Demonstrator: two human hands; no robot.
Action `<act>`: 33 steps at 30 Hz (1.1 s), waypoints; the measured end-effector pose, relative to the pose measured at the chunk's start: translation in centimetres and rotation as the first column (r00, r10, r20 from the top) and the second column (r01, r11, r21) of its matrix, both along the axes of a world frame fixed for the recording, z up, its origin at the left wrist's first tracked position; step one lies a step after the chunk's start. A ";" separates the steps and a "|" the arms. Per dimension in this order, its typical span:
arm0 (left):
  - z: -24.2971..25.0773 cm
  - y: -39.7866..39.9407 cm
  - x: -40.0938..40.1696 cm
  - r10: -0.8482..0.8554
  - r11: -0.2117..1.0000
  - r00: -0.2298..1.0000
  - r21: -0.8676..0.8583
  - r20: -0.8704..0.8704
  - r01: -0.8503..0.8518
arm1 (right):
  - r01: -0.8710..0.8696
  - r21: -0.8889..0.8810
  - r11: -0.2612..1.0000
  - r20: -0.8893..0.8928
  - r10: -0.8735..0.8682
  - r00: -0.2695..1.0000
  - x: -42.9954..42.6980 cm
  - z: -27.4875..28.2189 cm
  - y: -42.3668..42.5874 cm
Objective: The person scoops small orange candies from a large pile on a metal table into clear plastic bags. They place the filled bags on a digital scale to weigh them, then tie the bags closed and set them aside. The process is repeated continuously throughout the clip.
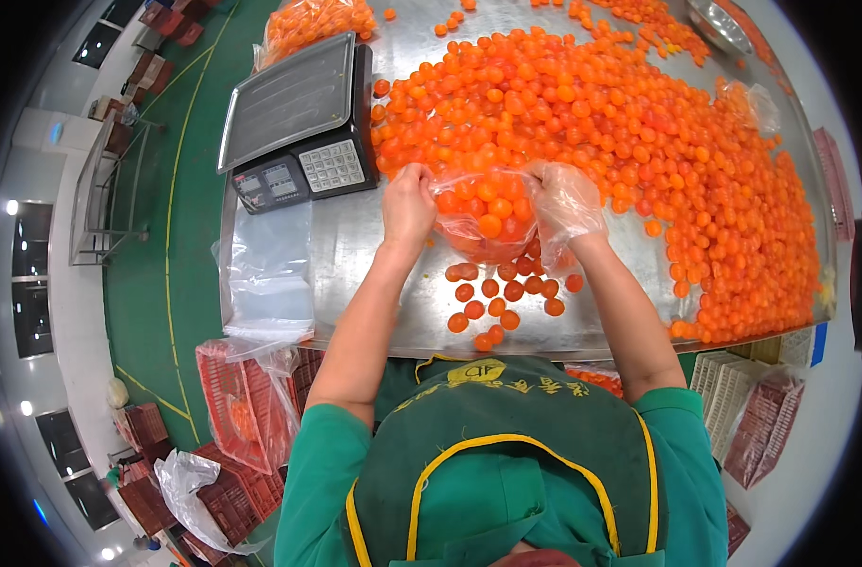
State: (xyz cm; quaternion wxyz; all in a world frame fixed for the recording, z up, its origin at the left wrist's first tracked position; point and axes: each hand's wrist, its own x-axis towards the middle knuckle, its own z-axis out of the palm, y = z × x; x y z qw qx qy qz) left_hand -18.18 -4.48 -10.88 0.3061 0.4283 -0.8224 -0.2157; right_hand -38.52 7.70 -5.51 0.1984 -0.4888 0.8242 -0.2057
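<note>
Between my hands is a clear plastic bag [484, 237] partly filled with round orange balls that look like egg yolks. My bare left hand [409, 205] pinches the bag's rim on the left. On the right, my right hand [564, 202], in a loose clear plastic glove, grips the opposite side of the rim. The bag's mouth faces a large heap of the orange balls [579, 106]. Several loose balls [497, 307] lie on the metal table [360, 298] between the bag and my apron.
A digital scale [296, 120] stands at the left, its metal pan bare. Flat clear bags [269, 273] lie below it. A filled bag [317, 28] sits behind the scale. A metal bowl [720, 27] is at the far right. Red plastic crates [243, 404] stand beside the table's near left edge.
</note>
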 end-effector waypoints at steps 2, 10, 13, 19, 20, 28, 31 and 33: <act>0.5 0.4 -0.3 0.023 0.999 0.992 -0.036 -0.123 -0.028 | 0.081 -0.156 0.984 0.035 -0.076 0.996 0.5 -0.1 0.5; 3.7 2.2 -0.2 -0.014 0.946 0.988 -0.322 -0.157 -0.038 | 0.229 -0.148 0.962 0.295 -0.178 0.939 -1.5 -1.5 0.1; 5.8 5.0 0.1 -0.093 0.922 0.989 -0.365 0.112 0.128 | 0.217 -0.041 0.975 0.368 -0.188 0.911 -2.2 -0.6 -0.1; 4.9 6.6 0.1 -0.057 0.998 0.763 0.030 0.644 0.050 | 0.228 -0.114 0.967 0.509 -0.140 0.849 -2.1 0.0 -0.1; 4.3 6.2 0.4 -0.113 0.992 0.793 0.023 0.598 0.125 | 0.224 -0.138 0.965 0.496 -0.128 0.859 -2.2 -0.2 -0.2; 5.2 4.0 3.4 -0.233 0.728 0.959 0.625 -0.161 0.282 | 0.192 -0.112 0.975 0.525 -0.106 0.845 -2.9 0.7 1.1; 5.6 3.2 5.0 -0.181 0.652 0.946 0.687 -0.270 0.321 | 0.222 -0.111 0.969 0.507 -0.137 0.851 -2.5 1.2 1.7; 5.7 3.3 5.8 -0.257 0.640 0.923 0.666 -0.285 0.384 | 0.204 -0.171 0.964 0.536 -0.082 0.840 -2.6 0.6 1.9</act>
